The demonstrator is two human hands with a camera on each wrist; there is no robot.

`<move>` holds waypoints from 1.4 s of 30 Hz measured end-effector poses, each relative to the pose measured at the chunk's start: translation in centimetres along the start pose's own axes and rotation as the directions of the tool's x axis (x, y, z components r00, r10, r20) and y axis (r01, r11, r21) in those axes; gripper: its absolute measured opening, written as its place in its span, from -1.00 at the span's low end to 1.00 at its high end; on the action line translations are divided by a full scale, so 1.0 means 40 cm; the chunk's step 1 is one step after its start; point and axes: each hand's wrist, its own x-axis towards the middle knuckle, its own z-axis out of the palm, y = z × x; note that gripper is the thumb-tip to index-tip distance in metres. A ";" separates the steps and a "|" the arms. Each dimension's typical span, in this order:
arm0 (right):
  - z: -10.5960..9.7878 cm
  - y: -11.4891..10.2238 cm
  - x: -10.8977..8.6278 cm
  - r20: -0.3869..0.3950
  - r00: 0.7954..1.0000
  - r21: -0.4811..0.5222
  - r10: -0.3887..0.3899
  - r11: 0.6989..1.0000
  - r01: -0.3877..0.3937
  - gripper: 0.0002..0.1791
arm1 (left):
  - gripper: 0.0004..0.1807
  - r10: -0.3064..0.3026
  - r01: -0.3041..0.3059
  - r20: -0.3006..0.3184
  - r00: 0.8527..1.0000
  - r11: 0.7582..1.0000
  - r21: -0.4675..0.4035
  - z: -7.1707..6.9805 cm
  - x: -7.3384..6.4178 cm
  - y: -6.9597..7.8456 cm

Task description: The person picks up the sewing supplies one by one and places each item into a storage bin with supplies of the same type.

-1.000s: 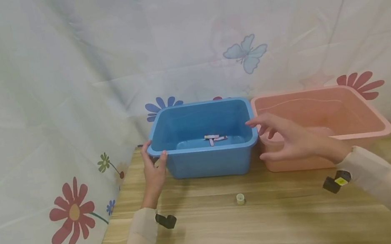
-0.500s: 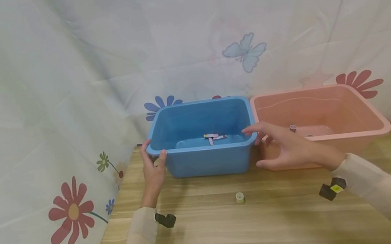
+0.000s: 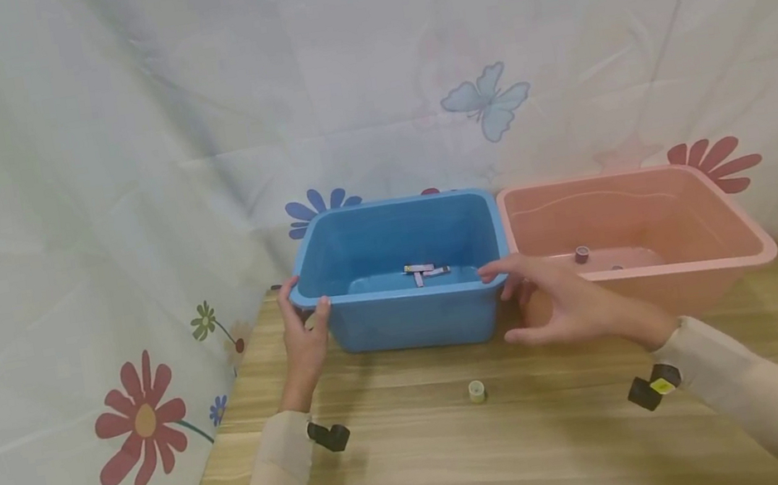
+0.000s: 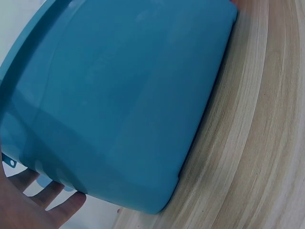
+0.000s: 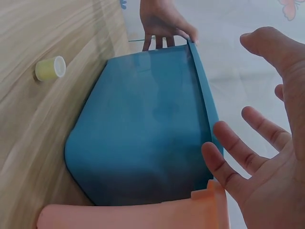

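Observation:
My left hand (image 3: pixel 307 349) grips the left front corner of a blue plastic bin (image 3: pixel 416 322), its thumb on the front rim. Fingers of that hand reach along the bin's side in the left wrist view. By the right front corner of the bin, my right hand (image 3: pixel 566 301) is spread, thumb apart from the fingers, holding nothing. Its fingertips overlap the bin's rim in the right wrist view. Several small pale strips (image 3: pixel 417 269) lie crossed on the bin's floor. On the table in front stands a small pale yellow cylinder (image 3: pixel 477 391) with a whitish end.
A pink plastic bin (image 3: pixel 712 263) stands close against the blue one's right side. Inside it are a small dark cylinder (image 3: pixel 582 254) and another partly hidden dark thing (image 3: pixel 617 268). Both bins stand on a wood-grain table (image 3: pixel 423 472), with a flower-and-butterfly printed curtain (image 3: pixel 367 95) behind.
My right hand has moved left and slightly nearer to me, to the blue bin's right front corner, uncovering the dark cylinder in the pink bin. My left hand keeps its grip.

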 end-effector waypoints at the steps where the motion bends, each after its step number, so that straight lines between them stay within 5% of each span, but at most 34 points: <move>1: 0.003 0.000 -0.001 -0.002 1.000 0.005 -0.008 1.000 0.008 -0.07 | -0.26 0.001 -0.001 -0.001 1.000 1.000 0.000 0.000 0.001 0.000; 7: 0.026 0.007 -0.009 0.001 0.999 0.061 -0.049 0.997 0.049 -0.08 | -0.27 0.013 -0.013 -0.003 1.000 1.000 -0.003 0.000 -0.001 0.004; 21: 0.074 0.020 -0.018 0.032 0.999 0.156 -0.006 0.988 0.001 -0.10 | -0.25 -0.009 0.009 0.012 1.000 1.000 -0.016 -0.001 0.003 0.006; 42: 0.167 0.078 -0.040 0.084 0.996 0.149 0.041 0.987 -0.053 -0.10 | -0.26 0.002 -0.002 -0.006 1.000 1.000 0.003 0.001 0.000 0.008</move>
